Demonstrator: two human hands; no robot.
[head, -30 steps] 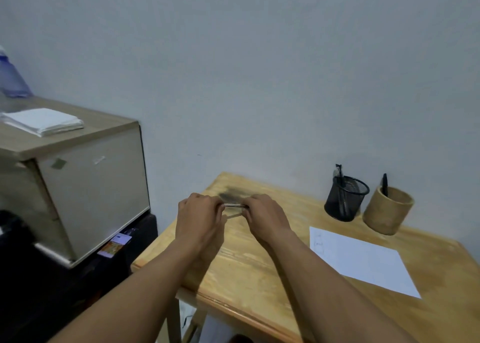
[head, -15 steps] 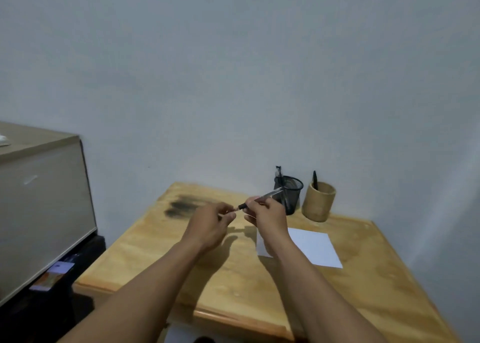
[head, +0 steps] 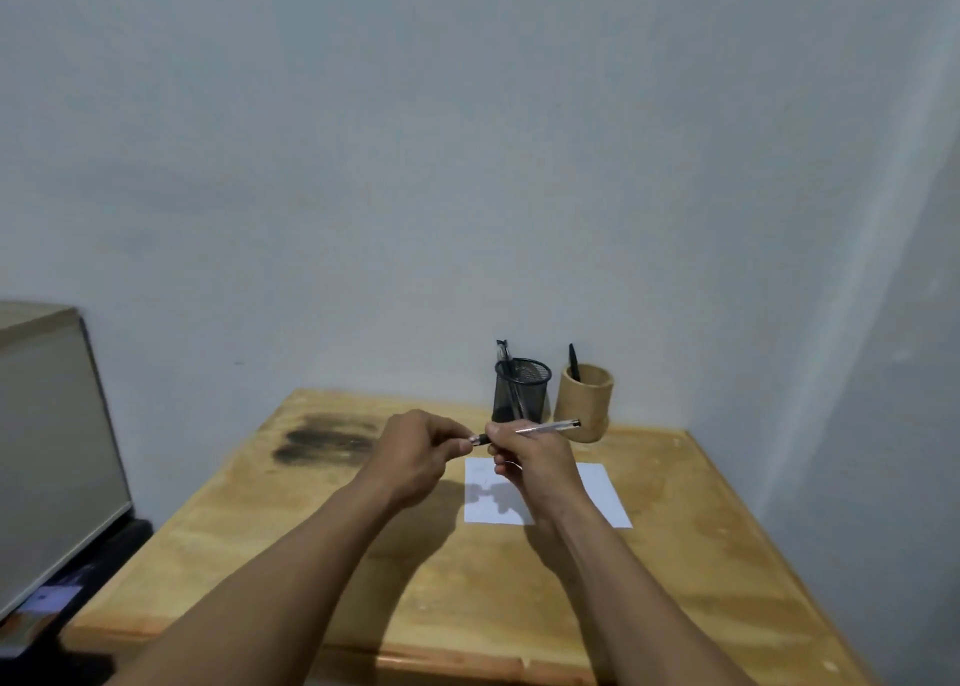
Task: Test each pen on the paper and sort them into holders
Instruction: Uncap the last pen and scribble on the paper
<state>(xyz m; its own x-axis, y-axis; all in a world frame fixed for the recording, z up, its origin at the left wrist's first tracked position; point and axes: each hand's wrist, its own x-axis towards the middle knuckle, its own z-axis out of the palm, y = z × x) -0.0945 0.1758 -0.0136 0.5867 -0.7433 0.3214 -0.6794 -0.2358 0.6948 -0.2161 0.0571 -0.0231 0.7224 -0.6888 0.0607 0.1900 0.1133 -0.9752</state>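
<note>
A pen (head: 540, 429) is held up in the air over the desk (head: 291, 519) by both hands. The right hand (head: 535, 464) is closed around the middle of the pen. The clear back end of the pen sticks out to the right, toward the wood cup (head: 584, 403). The left hand (head: 415, 456) is closed too, and the dark front end of the pen is pinched by its fingers (head: 457, 438). It cannot be told if a cap is on that end.

A white paper (head: 605, 493) is laid flat on the desk, under the right hand. Part of it is hidden by the hand and its shadow. Faint marks are seen near its left side.

Two holders are stood at the back of the desk, near the wall. A mesh cup (head: 522, 391) is on the left, with pens in it. The wood cup is just beside it on the right, and one dark pen (head: 573, 362) is stood in it.

A black smudge (head: 324, 441) is seen on the desk, left of the hands. A grey box (head: 52, 441) is at the far left.
</note>
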